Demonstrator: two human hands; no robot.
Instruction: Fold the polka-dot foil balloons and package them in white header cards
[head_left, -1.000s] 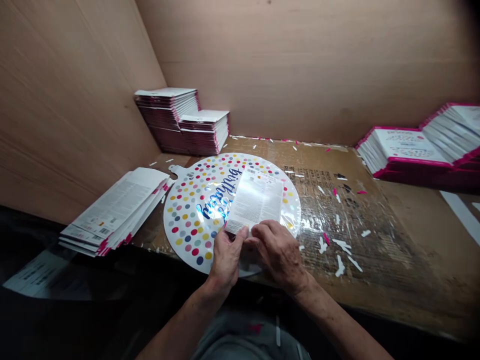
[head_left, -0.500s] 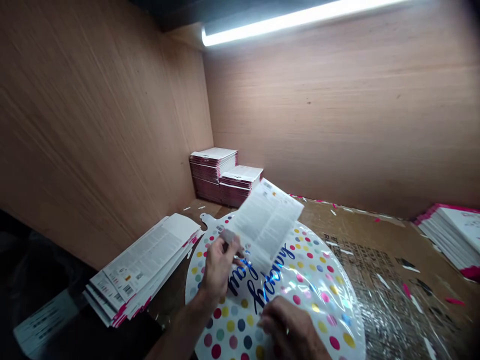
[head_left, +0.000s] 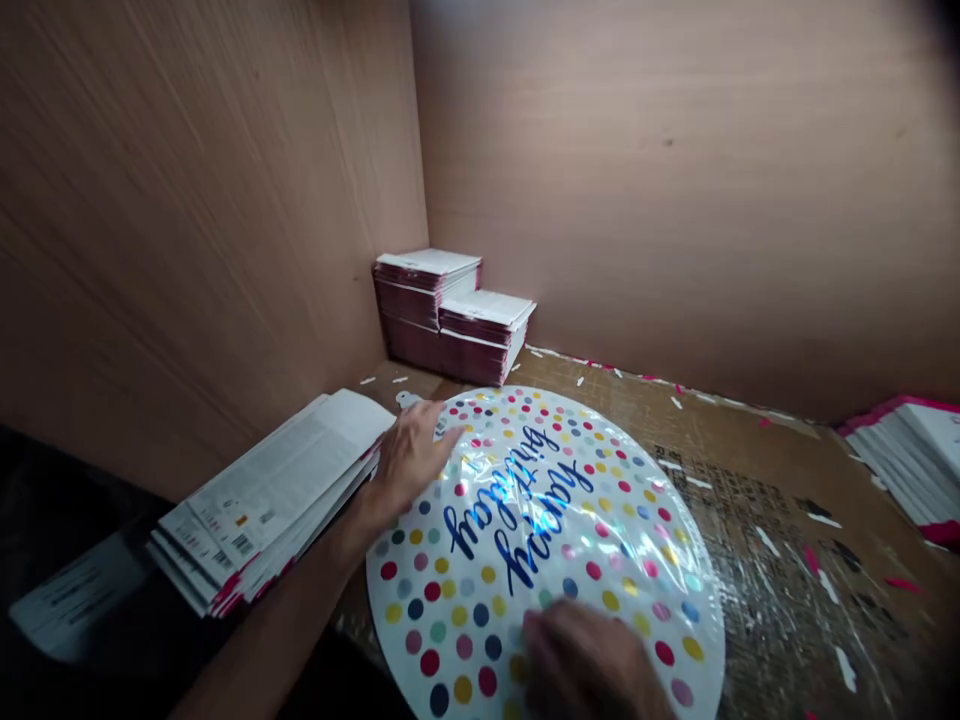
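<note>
A round foil balloon, white with coloured dots and blue "happy birthday" lettering, lies flat in front of me. My left hand is over its upper left edge, close to the small tail tab, with thumb and fingers apart and nothing visible in them. Low over the balloon's near part is my right hand, its fingers curled and smeared by motion; whether they hold anything is hidden. Beside my left forearm rests a fanned pile of printed white cards with pink edges.
Two neat stacks of folded cards stand in the back left corner. Another pink-edged card pile lies at the far right. Wooden panels rise at the left and back. Paper scraps litter the taped cardboard surface.
The printed card has left my left hand, which has moved up and left to the balloon's edge. The lettering is uncovered. The view has tilted down. My right hand stays low.
</note>
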